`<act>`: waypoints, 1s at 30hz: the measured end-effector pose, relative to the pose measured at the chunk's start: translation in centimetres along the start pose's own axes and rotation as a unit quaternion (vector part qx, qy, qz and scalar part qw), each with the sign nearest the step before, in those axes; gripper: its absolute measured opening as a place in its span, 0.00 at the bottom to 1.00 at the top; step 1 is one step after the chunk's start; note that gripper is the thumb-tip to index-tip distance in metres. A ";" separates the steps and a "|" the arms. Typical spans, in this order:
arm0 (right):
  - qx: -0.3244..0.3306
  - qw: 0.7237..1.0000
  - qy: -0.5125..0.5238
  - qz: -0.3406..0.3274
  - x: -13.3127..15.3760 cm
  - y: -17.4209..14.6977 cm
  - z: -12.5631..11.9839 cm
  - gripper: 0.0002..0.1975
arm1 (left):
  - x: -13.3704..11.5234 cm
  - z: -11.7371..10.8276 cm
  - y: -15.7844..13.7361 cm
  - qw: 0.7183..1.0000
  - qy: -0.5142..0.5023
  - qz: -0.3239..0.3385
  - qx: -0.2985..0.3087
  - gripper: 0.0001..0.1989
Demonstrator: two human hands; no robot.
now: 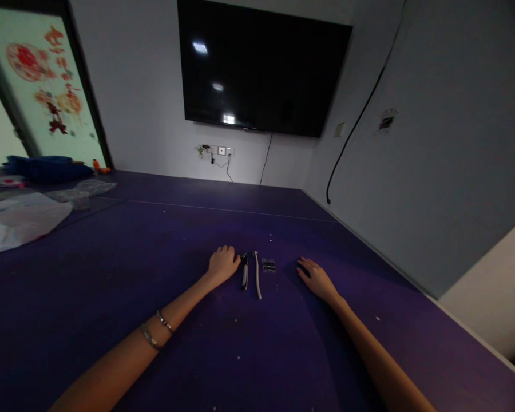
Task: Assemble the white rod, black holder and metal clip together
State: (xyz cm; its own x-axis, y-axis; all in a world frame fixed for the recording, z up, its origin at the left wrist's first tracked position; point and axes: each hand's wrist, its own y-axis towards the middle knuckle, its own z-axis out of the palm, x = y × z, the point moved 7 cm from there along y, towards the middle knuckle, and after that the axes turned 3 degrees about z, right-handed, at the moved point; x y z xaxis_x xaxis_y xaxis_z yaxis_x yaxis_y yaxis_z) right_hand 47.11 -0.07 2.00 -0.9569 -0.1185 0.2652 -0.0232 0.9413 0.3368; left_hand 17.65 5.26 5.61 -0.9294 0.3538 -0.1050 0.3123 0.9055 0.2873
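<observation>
L hand: my left hand (223, 264), fingers curled shut, touching slim black tool (244, 270), frame center.
R hand: my right hand (315, 278), fingers open flat on purple table (111, 286).

i read this as an office meeting room: big dark wall-mounted screen (261, 66), wall sockets (218, 150) with cables under it, plain grey walls. long purple table (111, 274) fills the room, glass door (38, 86) with red paper decorations at left.
</observation>
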 end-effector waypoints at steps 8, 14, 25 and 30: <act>0.018 0.999 -0.025 0.013 -0.6 0.0 1.0 0.25 | 6.7 2.6 1.0 0.998 0.028 -0.058 0.001 0.26; 0.038 0.996 -0.073 0.042 -1.0 -0.3 1.8 0.30 | 6.7 3.1 1.1 0.998 0.016 -0.052 0.011 0.28; 0.057 0.993 -0.094 0.043 -1.0 -0.2 1.9 0.29 | 6.9 3.8 1.1 0.997 0.023 -0.054 0.043 0.29; 0.061 0.993 -0.094 0.046 -0.7 -0.3 1.7 0.29 | 6.8 2.7 0.9 0.998 0.022 -0.061 0.010 0.27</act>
State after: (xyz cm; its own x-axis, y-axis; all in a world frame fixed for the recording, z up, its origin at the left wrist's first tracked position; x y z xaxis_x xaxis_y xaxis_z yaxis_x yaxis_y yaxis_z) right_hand 47.32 0.29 0.18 -0.9935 0.0200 0.1117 0.0425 0.9781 0.2038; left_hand 12.17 9.08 2.56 -0.9684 0.2301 -0.0967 0.1994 0.9462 0.2549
